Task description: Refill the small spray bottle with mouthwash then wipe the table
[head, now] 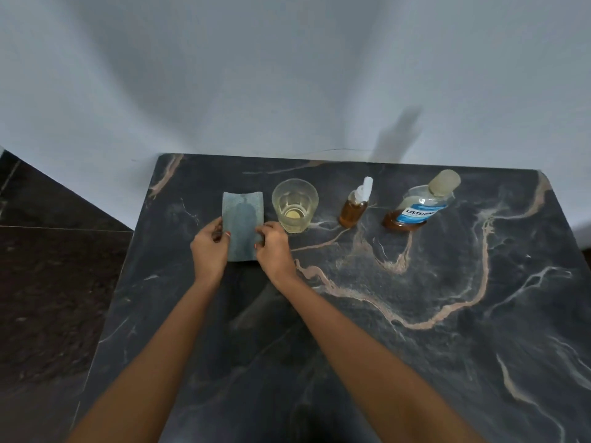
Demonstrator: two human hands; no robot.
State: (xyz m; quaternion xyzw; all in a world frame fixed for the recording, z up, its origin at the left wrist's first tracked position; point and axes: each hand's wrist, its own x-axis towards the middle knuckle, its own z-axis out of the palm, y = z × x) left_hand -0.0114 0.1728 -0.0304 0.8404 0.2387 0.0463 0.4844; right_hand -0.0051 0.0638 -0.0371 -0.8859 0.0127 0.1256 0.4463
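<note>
A grey-blue cloth, folded into a rectangle with a darker damp patch, lies on the dark marble table near its back left. My left hand pinches the cloth's left edge and my right hand pinches its right edge. The small spray bottle with a white nozzle stands upright to the right, holding amber liquid. Further right stands the mouthwash bottle, capped, with a blue label and a little amber liquid at the bottom.
A clear glass with a little yellowish liquid stands just right of the cloth, close to my right hand. A pale wall runs along the table's back edge. Dark floor lies beyond the table's left edge.
</note>
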